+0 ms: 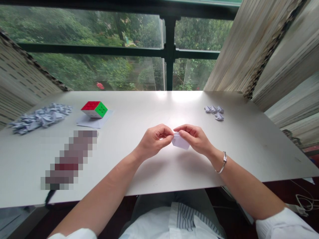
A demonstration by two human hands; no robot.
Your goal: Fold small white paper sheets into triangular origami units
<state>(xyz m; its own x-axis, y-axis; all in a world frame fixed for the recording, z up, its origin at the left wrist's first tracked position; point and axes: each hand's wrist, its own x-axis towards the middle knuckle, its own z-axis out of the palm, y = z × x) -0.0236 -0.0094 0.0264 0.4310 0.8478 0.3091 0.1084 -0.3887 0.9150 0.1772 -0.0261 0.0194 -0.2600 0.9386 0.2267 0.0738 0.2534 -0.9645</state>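
A small folded piece of white paper [181, 142] is held up over the white table between my two hands. My left hand [157, 137] pinches its left upper corner between thumb and fingertips. On the other side, my right hand [195, 137] grips the upper right edge, thumb in front and fingers behind. The fingers hide part of the paper's top edge. Several small folded paper pieces [214, 110] lie beyond my right hand.
The white table [139, 109] reaches to the window. A Rubik's cube [94, 109] rests on white paper sheets [98, 123] at the left. Farther left is a heap of folded paper pieces [42, 118]. A blurred-out long object [69, 157] lies near the front left. Curtains [231, 49] hang at both sides.
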